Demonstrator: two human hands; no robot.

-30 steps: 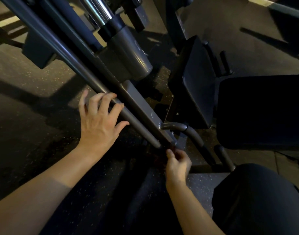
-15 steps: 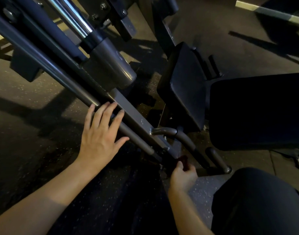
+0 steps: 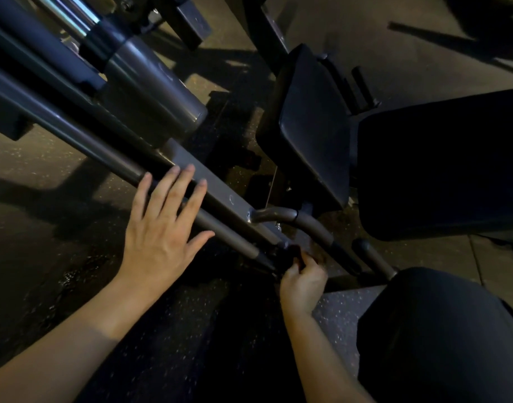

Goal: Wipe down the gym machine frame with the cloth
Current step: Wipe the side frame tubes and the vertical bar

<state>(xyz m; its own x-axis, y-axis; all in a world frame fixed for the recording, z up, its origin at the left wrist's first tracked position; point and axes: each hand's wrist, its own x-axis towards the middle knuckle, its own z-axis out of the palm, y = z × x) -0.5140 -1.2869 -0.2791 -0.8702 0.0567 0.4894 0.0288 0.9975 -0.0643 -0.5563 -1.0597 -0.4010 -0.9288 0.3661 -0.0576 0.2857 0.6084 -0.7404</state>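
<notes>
L hand (image 3: 162, 228) flat on frame (image 3: 220, 196), grip released; R hand (image 3: 303, 282) grip pinching cloth (image 3: 287, 255).

The left arm (image 3: 75, 344), bare, reaches in from the near left corner toward the far right. The left hand (image 3: 162, 228) is palm down, its fingers straight and slightly spread, the thumb stretched out to the right. The right forearm (image 3: 322, 353) comes up from the near edge, angled a little left. The right hand (image 3: 303, 283) is lower and nearer, back upward, its fingers curled and pinching a dark cloth (image 3: 288, 257) at the fingertips.
</notes>
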